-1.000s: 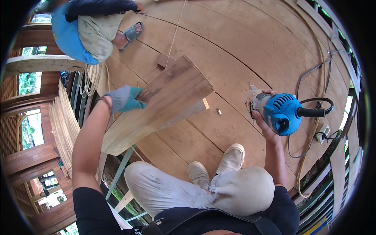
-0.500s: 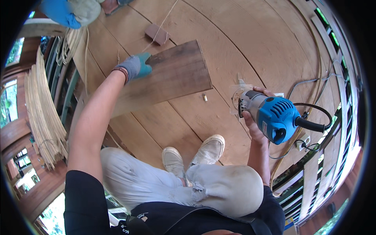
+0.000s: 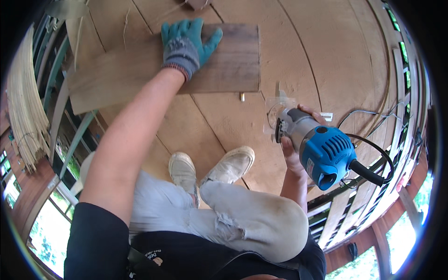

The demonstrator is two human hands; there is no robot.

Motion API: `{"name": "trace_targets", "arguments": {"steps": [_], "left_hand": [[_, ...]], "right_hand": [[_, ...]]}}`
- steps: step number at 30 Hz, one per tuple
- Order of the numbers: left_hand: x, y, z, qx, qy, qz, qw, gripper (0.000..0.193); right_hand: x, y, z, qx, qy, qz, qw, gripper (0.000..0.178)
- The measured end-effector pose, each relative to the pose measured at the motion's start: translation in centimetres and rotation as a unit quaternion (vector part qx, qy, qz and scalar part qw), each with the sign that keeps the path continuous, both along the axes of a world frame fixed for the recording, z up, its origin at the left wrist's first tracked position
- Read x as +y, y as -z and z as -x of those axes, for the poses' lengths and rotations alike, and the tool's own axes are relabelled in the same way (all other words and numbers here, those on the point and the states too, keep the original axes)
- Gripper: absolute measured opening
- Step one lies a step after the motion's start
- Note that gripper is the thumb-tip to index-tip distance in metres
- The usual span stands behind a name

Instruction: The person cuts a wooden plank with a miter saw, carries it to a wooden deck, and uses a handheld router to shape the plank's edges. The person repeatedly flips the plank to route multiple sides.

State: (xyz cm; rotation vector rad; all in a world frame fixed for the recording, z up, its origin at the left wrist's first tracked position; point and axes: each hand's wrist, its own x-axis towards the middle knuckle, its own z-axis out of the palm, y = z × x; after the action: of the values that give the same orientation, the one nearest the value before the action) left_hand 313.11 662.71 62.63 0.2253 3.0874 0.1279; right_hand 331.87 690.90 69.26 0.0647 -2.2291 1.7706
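Observation:
A wide dark-brown wooden board (image 3: 233, 60) lies flat across the floor in front of me. My left hand (image 3: 186, 46), in a grey and teal work glove, rests on top of it with the fingers spread and the thumb apart. On the right, my bare right hand (image 3: 292, 156) is wrapped round the metal body of a blue and grey trim router (image 3: 329, 154). The router is tilted, its clear base plate (image 3: 276, 112) facing left, apart from the board's right end. Its black cord curls from the back end. Some of the right fingers are hidden behind the router.
Beside the board's near edge stands a small brass-coloured cylinder (image 3: 242, 97). A reddish-brown block (image 3: 198, 3) shows at the far edge. Thin wood strips (image 3: 25, 107) are bundled at the left. A slatted railing (image 3: 401, 116) and loose cables (image 3: 368, 112) lie at the right. My shoes (image 3: 228, 165) are near the middle.
My left hand has gone from the board's far-side edge to flat on its top, fingers spreading. The board now lies straighter across the view. My right hand still holds the router.

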Motion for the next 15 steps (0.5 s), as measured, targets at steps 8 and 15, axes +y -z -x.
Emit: {"name": "trace_targets", "arguments": {"steps": [8,15], "left_hand": [[0.5,-0.1,-0.4,0.131,0.021,-0.057,0.990,0.041],[0.3,-0.3,-0.2,0.123,0.023,-0.074,0.989,0.043]], "right_hand": [[-1.7,-0.2,0.7,-0.053,-0.006,-0.071,0.996,0.081],[-2.7,-0.4,1.5,-0.048,-0.007,-0.117,0.992,0.081]]}}
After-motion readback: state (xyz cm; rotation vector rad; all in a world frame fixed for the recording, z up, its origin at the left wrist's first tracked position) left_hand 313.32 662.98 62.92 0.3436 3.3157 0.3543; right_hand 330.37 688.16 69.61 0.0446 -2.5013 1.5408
